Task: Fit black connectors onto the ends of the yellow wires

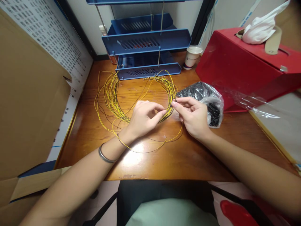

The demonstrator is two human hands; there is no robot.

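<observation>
A loose coil of thin yellow and black wire [113,97] lies on the wooden table in front of me. My left hand [147,117] is closed at the coil's right front side, thumb and forefinger pinching a wire. Just right of it, my right hand [194,114] pinches wire at the coil's right edge between thumb and fingertips. Something small and dark shows at those fingertips, too small to make out. Stray wire loops pass over my left wrist and across the tabletop nearer me. Beside my right hand sits a clear plastic bag [215,103] of small black pieces.
A blue tiered tray rack [148,42] stands behind the coil, with a paper cup [191,58] at its right. A red box [235,66] with tissue on top fills the right rear. Cardboard [30,94] rises at left. The table's edge [164,179] is near my body.
</observation>
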